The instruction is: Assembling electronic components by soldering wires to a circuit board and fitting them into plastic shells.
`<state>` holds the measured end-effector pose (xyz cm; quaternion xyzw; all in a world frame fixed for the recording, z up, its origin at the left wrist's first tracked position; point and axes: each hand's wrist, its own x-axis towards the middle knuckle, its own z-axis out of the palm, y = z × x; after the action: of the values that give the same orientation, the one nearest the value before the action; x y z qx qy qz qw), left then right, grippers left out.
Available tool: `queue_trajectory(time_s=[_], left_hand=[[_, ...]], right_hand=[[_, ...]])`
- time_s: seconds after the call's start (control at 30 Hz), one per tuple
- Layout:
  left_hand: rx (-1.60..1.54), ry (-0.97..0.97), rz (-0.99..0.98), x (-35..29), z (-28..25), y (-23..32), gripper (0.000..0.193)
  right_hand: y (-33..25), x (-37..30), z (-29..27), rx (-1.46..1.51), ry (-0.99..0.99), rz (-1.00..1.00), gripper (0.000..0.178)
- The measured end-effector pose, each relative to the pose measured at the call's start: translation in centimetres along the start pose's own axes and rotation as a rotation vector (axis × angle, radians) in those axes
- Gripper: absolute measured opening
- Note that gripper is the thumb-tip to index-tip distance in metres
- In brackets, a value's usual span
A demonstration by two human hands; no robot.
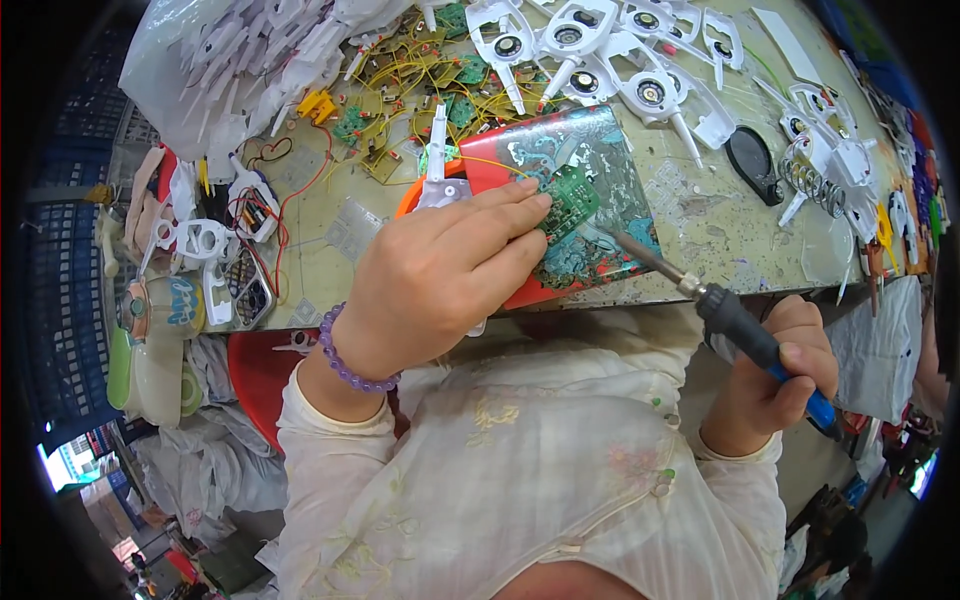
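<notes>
A green circuit board (pixel 572 203) is pinched by the fingers of my left hand (pixel 440 265), above a worn, dark-patterned board with a red edge (pixel 620 160). A yellow wire (pixel 490 163) runs to the circuit board from the left. In my right hand (pixel 785 370) is a soldering iron (pixel 735 320) with a dark and blue handle. Its tip points left and upward, close to the circuit board's right edge; I cannot tell whether they touch. Just beyond my left hand a white plastic part (pixel 438 165) sticks up by an orange rim (pixel 408 203), partly hidden.
Several small circuit boards with yellow wires (pixel 400 80) lie heaped at the back. White plastic housings (pixel 650 92) are spread at the back right, near a black ring (pixel 752 165). A bag of white parts (pixel 230 60) fills the back left. A metal coil (pixel 815 185) stands at the right.
</notes>
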<state>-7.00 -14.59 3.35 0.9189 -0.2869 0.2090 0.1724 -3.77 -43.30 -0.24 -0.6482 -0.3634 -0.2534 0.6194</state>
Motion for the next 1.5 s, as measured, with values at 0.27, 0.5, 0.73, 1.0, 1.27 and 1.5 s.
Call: queue_trajectory(time_s=[0.27,0.5,0.73,1.0,1.27,1.5], left_hand=[[0.006,-0.004,0.018,-0.1,-0.1,-0.1,0.016],[0.018,0.011,0.025,0.4,0.1,0.0,0.017],[0.048,0.042,0.004,1.0,-0.1,0.4,0.018],[0.091,0.081,-0.411,3.0,0.1,2.6,0.043],[0.062,0.078,-0.406,2.8,-0.2,2.3,0.042],[-0.666,0.515,-0.415,-2.7,0.2,0.7,0.052]], right_hand=[[2.6,0.4,-9.0,-0.419,0.689,-0.276,0.017],[2.7,4.1,-14.9,-1.091,0.552,-0.025,0.007],[7.8,5.6,-8.1,-0.775,0.234,0.377,0.024],[6.4,-0.5,-3.1,-0.433,0.655,0.281,0.031],[3.1,-2.5,2.8,-0.114,0.236,0.154,0.03],[-0.5,1.3,4.6,0.691,-0.226,0.847,0.032]])
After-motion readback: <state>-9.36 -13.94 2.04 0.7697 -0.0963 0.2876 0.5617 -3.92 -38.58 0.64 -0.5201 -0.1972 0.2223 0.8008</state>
